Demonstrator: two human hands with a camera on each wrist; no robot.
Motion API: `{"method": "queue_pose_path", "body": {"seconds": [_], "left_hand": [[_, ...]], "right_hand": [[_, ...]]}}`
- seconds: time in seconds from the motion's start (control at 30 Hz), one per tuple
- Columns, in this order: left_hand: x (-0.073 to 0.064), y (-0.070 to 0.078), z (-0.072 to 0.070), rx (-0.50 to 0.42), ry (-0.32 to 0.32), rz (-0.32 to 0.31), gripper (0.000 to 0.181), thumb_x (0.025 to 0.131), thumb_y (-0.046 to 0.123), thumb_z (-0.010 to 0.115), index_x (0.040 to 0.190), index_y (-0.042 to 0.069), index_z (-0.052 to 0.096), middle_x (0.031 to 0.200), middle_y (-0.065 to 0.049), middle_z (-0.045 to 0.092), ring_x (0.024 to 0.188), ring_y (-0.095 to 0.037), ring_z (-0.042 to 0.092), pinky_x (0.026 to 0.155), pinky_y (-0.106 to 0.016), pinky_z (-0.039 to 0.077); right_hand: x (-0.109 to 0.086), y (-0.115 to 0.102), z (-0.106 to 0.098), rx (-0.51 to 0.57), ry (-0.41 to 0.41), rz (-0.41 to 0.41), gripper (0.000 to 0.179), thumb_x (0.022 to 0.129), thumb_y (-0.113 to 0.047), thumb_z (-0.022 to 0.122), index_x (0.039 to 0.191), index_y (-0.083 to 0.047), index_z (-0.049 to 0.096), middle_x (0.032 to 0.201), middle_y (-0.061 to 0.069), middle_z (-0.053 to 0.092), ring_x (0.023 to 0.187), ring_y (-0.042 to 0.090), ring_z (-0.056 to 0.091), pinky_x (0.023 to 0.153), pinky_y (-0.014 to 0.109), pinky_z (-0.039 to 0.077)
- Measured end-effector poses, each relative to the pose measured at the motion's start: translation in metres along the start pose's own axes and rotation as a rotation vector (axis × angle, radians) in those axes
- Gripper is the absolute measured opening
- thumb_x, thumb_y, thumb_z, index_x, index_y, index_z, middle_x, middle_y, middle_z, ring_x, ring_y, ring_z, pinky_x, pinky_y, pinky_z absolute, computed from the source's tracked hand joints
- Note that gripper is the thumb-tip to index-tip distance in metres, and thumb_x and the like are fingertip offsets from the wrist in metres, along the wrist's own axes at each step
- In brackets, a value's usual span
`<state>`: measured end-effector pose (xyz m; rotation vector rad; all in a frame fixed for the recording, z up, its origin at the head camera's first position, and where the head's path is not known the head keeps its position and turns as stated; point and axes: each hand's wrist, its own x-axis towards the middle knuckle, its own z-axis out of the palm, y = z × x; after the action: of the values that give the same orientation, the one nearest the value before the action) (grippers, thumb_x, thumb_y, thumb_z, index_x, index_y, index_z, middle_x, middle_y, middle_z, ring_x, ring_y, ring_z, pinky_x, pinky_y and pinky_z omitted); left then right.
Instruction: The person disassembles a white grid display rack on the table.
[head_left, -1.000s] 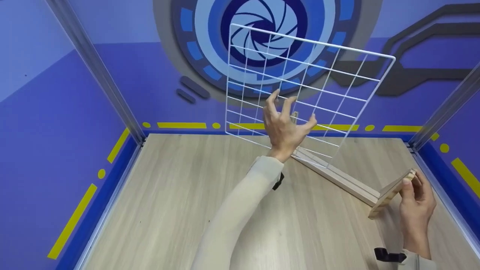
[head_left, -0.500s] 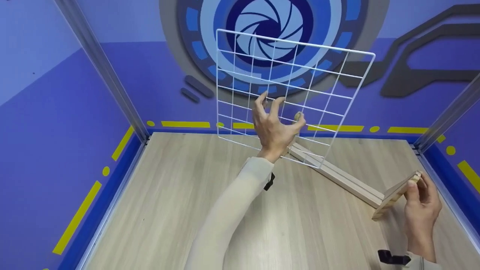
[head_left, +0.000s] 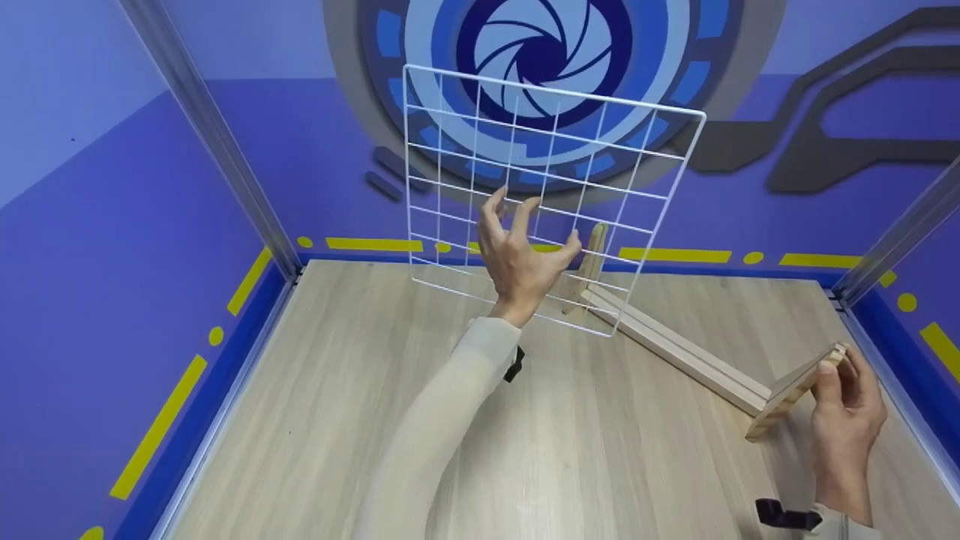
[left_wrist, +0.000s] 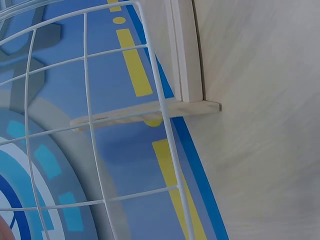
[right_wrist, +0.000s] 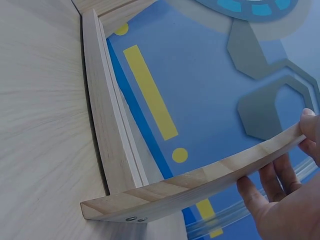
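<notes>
My left hand (head_left: 517, 259) grips a white wire grid panel (head_left: 555, 91) by its lower middle, with curled fingertips at the wires. The panel is held up and tilted, its lower right corner overlapping a wooden stand (head_left: 679, 349) in the head view. That stand has a grooved long beam between two flat end pieces. Through the wires shows the far end piece (head_left: 595, 251), also seen in the left wrist view. My right hand (head_left: 847, 427) pinches the upper end of the near end piece (right_wrist: 200, 182), thumb on one side and fingers on the other. Two screw heads (right_wrist: 136, 219) show low on it.
The stand rests on a light wood tabletop (head_left: 360, 405). A blue printed wall (head_left: 255, 157) rises behind, with side walls left and right. Metal posts (head_left: 217, 142) stand at the back corners. Both wrists carry black straps (head_left: 787, 515).
My left hand has carried the grid panel leftward and slightly down, so the stand's far end piece shows more plainly. My right hand keeps its hold on the near end piece.
</notes>
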<state>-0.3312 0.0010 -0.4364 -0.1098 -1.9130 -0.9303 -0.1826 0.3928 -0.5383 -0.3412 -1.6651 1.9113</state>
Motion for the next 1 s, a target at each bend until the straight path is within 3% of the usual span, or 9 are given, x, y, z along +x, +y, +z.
{"method": "queue_pose_path", "body": {"seconds": [0.2, 0.47, 0.8, 1.0], "left_hand": [[0.002, -0.014, -0.010, 0.004, 0.030, 0.001, 0.059, 0.069, 0.043, 0.096, 0.119, 0.018, 0.076, 0.153, -0.016, 0.050, 0.132, -0.033, 0.056, 0.108, -0.050, 0.050], [0.002, -0.029, -0.022, 0.025, 0.068, -0.001, 0.062, 0.069, 0.042, 0.097, 0.123, 0.018, 0.077, 0.154, -0.018, 0.052, 0.135, -0.036, 0.054, 0.112, -0.052, 0.044], [-0.008, -0.054, -0.037, 0.030, 0.087, -0.051, 0.061, 0.070, 0.042, 0.095, 0.124, 0.018, 0.079, 0.156, -0.014, 0.051, 0.133, -0.036, 0.053, 0.112, -0.052, 0.040], [-0.013, -0.068, -0.044, 0.070, 0.097, -0.084, 0.062, 0.066, 0.042, 0.096, 0.121, 0.019, 0.080, 0.152, -0.016, 0.054, 0.128, -0.034, 0.054, 0.107, -0.052, 0.041]], "right_hand": [[0.001, -0.002, 0.000, -0.002, 0.010, 0.004, 0.047, 0.108, -0.015, 0.061, 0.155, -0.018, 0.057, 0.140, -0.004, 0.060, 0.136, 0.013, 0.052, 0.106, 0.012, 0.048], [0.003, -0.001, 0.001, 0.071, 0.024, -0.041, 0.046, 0.106, -0.006, 0.061, 0.152, -0.011, 0.059, 0.133, -0.001, 0.063, 0.129, 0.013, 0.054, 0.093, 0.008, 0.052], [0.001, 0.000, 0.001, -0.012, -0.009, -0.028, 0.049, 0.107, -0.012, 0.061, 0.156, -0.016, 0.055, 0.138, -0.004, 0.060, 0.133, 0.012, 0.053, 0.104, 0.011, 0.049], [0.002, 0.001, 0.001, 0.007, 0.006, -0.024, 0.048, 0.107, -0.011, 0.062, 0.154, -0.015, 0.057, 0.136, -0.003, 0.062, 0.132, 0.013, 0.054, 0.101, 0.011, 0.050]]}}
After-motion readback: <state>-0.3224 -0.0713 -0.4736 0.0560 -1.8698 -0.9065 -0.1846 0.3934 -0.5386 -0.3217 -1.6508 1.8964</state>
